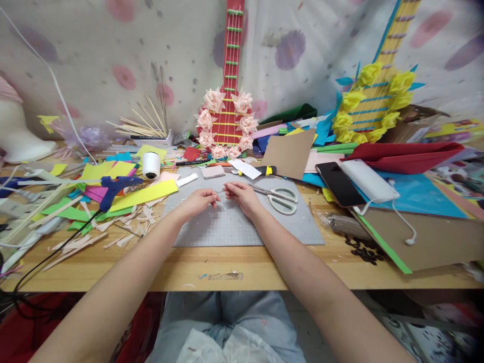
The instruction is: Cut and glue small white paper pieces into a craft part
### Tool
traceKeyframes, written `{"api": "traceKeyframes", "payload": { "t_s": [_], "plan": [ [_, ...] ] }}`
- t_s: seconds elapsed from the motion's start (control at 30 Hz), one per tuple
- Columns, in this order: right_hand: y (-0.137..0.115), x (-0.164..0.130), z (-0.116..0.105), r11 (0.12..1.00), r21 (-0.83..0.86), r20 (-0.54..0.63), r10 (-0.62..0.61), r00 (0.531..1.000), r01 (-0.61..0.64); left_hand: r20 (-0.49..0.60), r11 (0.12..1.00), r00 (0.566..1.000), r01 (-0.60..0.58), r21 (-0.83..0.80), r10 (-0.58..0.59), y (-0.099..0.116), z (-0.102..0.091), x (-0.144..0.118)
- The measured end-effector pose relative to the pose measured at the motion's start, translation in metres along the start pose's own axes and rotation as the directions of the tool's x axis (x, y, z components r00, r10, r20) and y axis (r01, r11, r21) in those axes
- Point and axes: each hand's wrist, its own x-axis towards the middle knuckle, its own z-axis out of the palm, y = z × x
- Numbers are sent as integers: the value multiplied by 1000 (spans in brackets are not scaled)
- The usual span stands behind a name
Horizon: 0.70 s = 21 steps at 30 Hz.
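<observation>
A thin wire [220, 193] — fine enough that I can barely make it out — runs between my two hands, just above the grey cutting mat [242, 222] at the middle of the table [227, 267]. Its long axis lies left to right, roughly level, so each end sits in one grip and neither hand is nearer than the other. My left hand [198, 200] has thumb and forefinger pinched together on the left end; my right hand [242, 194] has its fingertips closed on the right end, the other fingers curled under. The two pinches are close together, nearly touching.

Just beside my right hand, on the mat's far right corner, lie the white-handled scissors [280, 197], blades pointing toward my fingers. Off to the left, beyond the mat's edge, a blue glue gun [113, 187] rests on strips of coloured paper [143, 194], with a white spool [150, 165] behind it. To the right lies a dark phone [338, 184] — well apart from my hands. At the back, leaning on the wall, stands a red paper guitar [227, 101] ringed with pink flowers.
</observation>
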Motion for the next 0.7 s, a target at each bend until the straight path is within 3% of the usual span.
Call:
{"api": "traceKeyframes", "payload": {
  "t_s": [0.7],
  "plan": [
    [1, 1, -4, 999, 2, 39, 50, 998, -51, 10, 999, 999, 33, -2, -33, 6, 0, -3]
  ]
}}
